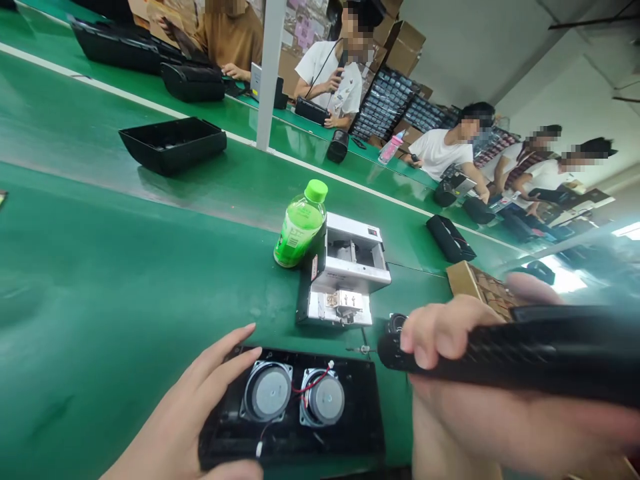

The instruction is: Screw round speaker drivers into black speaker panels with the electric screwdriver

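Green assembly belt fills the head view, with a co-worker beyond it at upper right. At lower left, the left hand lies open, fingers together, on the edge of a black panel holding two round speaker drivers. At lower right, the right hand curls around a long black ribbed casing, just beside the panel.

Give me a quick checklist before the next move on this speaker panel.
1. Left hand steadying the panel: ok, it rests on the edge.
2. Right hand gripping the black housing: ok.
3. Speakers seated in the panel: ok, both sit in place; fastening: cannot tell.
4. Red wire connections: cannot tell, too small to see.
5. Small metal part loose on the belt beside the panel: not ok.
6. Bottle away from the panel: ok, upright.
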A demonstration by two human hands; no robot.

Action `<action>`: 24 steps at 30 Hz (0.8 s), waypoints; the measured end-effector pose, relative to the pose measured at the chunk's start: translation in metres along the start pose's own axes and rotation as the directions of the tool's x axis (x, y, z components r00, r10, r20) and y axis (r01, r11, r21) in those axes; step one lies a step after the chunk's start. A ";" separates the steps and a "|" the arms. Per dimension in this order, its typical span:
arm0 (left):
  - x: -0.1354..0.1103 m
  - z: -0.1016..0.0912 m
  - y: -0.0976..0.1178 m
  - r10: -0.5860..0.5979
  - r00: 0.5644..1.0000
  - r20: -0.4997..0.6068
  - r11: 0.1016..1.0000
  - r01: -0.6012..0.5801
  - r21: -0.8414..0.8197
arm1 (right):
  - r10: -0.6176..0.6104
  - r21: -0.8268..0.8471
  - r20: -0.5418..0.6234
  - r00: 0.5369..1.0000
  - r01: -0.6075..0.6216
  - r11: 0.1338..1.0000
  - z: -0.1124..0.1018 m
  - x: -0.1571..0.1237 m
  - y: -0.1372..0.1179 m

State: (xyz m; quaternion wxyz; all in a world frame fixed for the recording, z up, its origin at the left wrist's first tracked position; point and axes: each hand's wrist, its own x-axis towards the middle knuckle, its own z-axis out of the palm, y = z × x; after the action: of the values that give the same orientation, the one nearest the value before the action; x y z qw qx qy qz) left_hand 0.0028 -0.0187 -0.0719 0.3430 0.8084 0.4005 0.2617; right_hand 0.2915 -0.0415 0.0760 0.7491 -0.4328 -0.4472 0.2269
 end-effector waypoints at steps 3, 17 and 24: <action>0.001 -0.002 0.002 -0.002 1.000 0.020 1.000 0.002 -0.018 | -0.002 -0.039 0.003 1.000 0.003 0.999 -0.003 -0.018 -0.018; 0.006 -0.003 0.000 0.103 0.994 0.033 0.993 -0.101 -0.063 | 0.311 0.097 0.223 0.924 -0.339 0.936 0.011 -0.071 -0.016; 0.008 -0.002 0.001 0.124 0.992 0.016 0.988 -0.122 -0.095 | 0.253 0.081 0.222 0.941 -0.277 0.958 0.014 -0.080 0.003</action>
State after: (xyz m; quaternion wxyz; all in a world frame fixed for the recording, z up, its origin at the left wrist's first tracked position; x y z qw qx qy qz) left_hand 0.0062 -0.0117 -0.0683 0.3679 0.8175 0.3333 0.2920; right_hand 0.2402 -0.0916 0.0388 0.6833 -0.4204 -0.4479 0.3946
